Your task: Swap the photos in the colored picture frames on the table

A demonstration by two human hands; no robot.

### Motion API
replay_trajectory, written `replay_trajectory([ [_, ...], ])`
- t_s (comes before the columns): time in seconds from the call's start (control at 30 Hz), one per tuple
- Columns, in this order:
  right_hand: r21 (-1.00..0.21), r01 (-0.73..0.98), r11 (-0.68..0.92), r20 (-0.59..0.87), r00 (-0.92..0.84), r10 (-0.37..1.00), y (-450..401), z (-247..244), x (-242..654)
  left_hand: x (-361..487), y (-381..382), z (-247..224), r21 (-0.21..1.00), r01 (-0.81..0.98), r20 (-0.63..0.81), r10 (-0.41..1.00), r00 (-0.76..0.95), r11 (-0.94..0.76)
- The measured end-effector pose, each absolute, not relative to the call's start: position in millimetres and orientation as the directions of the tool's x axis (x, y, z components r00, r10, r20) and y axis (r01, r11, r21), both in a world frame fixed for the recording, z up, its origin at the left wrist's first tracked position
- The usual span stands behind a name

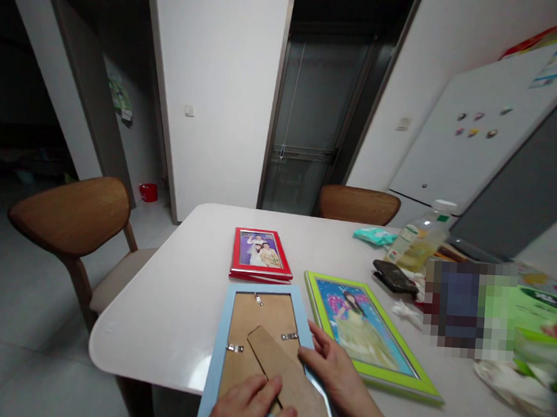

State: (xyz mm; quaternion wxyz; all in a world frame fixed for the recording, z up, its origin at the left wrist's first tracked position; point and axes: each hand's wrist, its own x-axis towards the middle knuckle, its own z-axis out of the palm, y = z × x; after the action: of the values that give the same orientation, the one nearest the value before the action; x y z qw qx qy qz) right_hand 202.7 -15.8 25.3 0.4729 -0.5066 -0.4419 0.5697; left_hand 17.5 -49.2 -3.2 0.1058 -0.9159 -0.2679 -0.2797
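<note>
A light-blue picture frame [219, 349] is face down at the table's near edge, its brown backboard [244, 313] and metal clips showing. My right hand [335, 366] grips its right side, thumb on top and fingers at the edge. On the brown easel stand [291, 379] of the frame lie the bent fingers of my left hand [250, 408]; part of this hand is cut off by the lower picture edge. Just right of my right hand, a lime-green picture frame [363, 330] lies face up with a photo in it. Beyond the blue frame, red picture frames [261, 256] are stacked.
The white table [158, 327] has a rounded left corner. At its right are a bottle of yellowish liquid [418, 239], a black object [394, 277], a teal packet [375, 236] and crumpled plastic [513, 386]. Wooden chairs [77, 212] stand left and behind.
</note>
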Motion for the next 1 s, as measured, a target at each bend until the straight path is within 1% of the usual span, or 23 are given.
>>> replay_trajectory([
  [0.07,-0.983,0.156,-0.098,-0.098,0.013,0.995,-6,16,206,18,-43,-6,-0.085,0.552,0.547,0.424,0.722,-0.829],
  [0.1,-0.951,0.298,-0.076,-0.067,0.040,0.997,-2,12,207,18,-40,-7,-0.098,0.556,0.535,0.427,0.729,-0.826],
  [0.17,-0.836,0.548,-0.032,0.008,0.070,0.998,2,7,209,20,-36,-9,-0.109,0.561,0.530,0.430,0.731,-0.820],
  [0.23,-0.705,0.709,0.020,0.084,0.055,0.995,4,5,209,23,-33,-11,-0.100,0.571,0.531,0.442,0.723,-0.815],
  [0.3,-0.595,0.799,0.080,0.140,0.005,0.990,5,5,208,26,-31,-12,-0.065,0.594,0.519,0.482,0.706,-0.801],
  [0.4,-0.498,0.856,0.136,0.178,-0.052,0.983,9,6,205,27,-28,-9,0.016,0.610,0.424,0.558,0.714,-0.792],
  [0.53,-0.441,0.887,0.140,0.179,-0.066,0.982,22,4,203,24,-25,1,0.168,0.611,0.233,0.633,0.738,-0.774],
  [0.6,-0.420,0.899,0.126,0.185,-0.051,0.981,31,2,201,23,-23,6,0.236,0.616,0.177,0.657,0.733,-0.751],
  [0.7,-0.399,0.909,0.120,0.217,-0.034,0.976,44,-1,199,24,-17,12,0.330,0.627,0.158,0.697,0.700,-0.705],
  [0.77,-0.391,0.912,0.126,0.235,-0.034,0.971,51,-2,197,26,-13,14,0.368,0.640,0.166,0.725,0.669,-0.674],
  [0.9,-0.379,0.915,0.138,0.253,-0.041,0.967,62,-2,196,24,-6,16,0.409,0.644,0.191,0.751,0.632,-0.646],
  [1.0,-0.370,0.916,0.155,0.266,-0.055,0.962,63,-1,199,8,-4,12,0.420,0.670,0.248,0.787,0.565,-0.613],
])
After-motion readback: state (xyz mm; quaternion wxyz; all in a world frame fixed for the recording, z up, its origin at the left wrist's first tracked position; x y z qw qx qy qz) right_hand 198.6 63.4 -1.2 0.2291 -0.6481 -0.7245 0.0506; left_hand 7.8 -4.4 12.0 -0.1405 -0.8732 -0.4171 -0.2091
